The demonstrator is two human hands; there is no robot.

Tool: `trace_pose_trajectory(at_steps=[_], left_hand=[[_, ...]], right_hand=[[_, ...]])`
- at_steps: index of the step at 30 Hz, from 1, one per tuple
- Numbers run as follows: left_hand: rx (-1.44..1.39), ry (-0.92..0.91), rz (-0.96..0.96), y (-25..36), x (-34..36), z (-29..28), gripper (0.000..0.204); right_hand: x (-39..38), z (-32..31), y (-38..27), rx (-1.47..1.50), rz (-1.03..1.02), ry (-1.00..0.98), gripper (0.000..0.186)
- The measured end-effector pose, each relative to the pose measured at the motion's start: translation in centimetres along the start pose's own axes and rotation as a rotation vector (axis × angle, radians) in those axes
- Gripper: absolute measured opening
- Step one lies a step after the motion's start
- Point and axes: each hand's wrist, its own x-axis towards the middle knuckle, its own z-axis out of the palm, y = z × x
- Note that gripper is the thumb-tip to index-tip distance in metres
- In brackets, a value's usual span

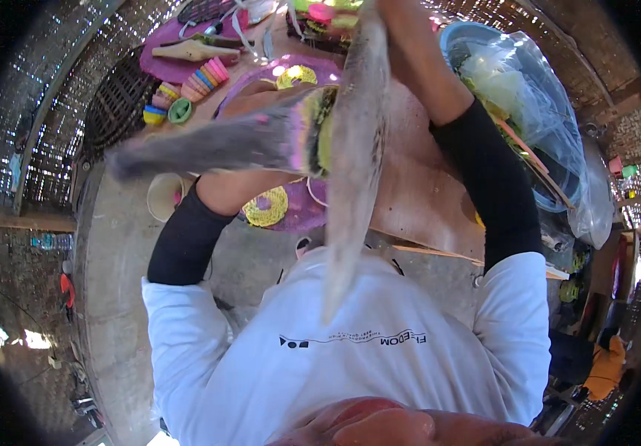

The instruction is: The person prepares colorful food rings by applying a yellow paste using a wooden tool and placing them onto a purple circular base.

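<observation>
A long, pale grey, wood-like piece point(357, 156) with a tapered lower end stands upright, close in front of me. Behind it, a dark blurred piece point(209, 141) with a pink-and-yellow-stained end lies crosswise over my left forearm. My left hand point(259, 98) is mostly covered by that dark piece, over a purple mat point(302, 201); its fingers are hidden. On the mat are a yellow lacy ring point(296, 76) and a second yellow ring point(267, 208). My right hand point(402, 10) reaches up beside the pale piece's top, its fingers cut off by the frame's upper edge.
Rows of small coloured cups point(203, 79) and a green cup point(179, 111) sit at the far left, near a dark woven basket point(116, 97). A beige cup point(163, 198) stands nearer. At right, a blue basin point(458, 33) holds clear plastic bags point(525, 82).
</observation>
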Motion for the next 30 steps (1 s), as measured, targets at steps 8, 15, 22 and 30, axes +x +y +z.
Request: trace_pose_trajectory(at_steps=[8,15,22,30], left_hand=[[-0.037,-0.512,-0.13,3.8,2.1,-3.4,0.048],[-0.712,-0.566,-0.386,0.8,-1.7,-1.2,0.045],[-0.911,-0.126,0.012,3.5,0.7,6.2,0.049],[-0.693,0.649,0.246,0.1,4.8,-0.7,0.04]], right_hand=[[-7.3,4.3,-6.5,-0.766,-0.136,-0.156,0.031],[-10.8,-2.7,-12.8,-0.299,-0.291,0.175,0.011],[-9.6,-10.6,-7.4,0.411,-0.655,0.552,0.019],[-13.3,-6.0,-3.6,-0.931,-0.051,0.132,0.025]])
